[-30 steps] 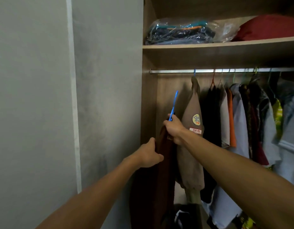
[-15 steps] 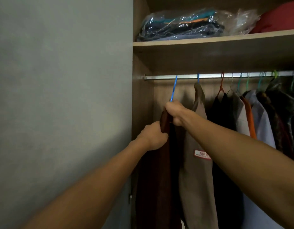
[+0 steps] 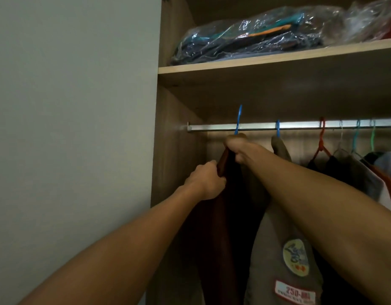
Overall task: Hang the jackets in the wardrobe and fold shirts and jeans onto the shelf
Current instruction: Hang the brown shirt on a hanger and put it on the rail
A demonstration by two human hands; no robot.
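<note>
Maroon fabric, dark and almost black in its folds, makes up the jacket (image 3: pixel 221 216) that hangs at the left end of the wardrobe (image 3: pixel 174 150), close against its wooden side wall. It sits on a blue hanger (image 3: pixel 238 119) whose hook rises in front of the metal rail (image 3: pixel 300 126), its top above the rail; whether the hook rests on the rail cannot be told. The right hand (image 3: pixel 238 148) has its grip curled tight round the jacket's top just under that hook, while the left hand (image 3: pixel 206 181) pinches the cloth at the jacket's left edge, a little lower. Just to the right hangs a khaki garment (image 3: pixel 284 249) on a second blue hanger (image 3: pixel 277 128), bearing a round yellow patch and a red and white label; the right forearm crosses in front of it. Further along the rail toward the right end hang darker clothes on an orange hanger (image 3: pixel 321 137) and pale, teal and green ones. On the shelf (image 3: pixel 256 62) above the rail lies a clear plastic bag (image 3: pixel 256 36) holding folded dark blue clothes with teal and orange stripes. A plain grey wall (image 3: pixel 75 128) fills the left side.
</note>
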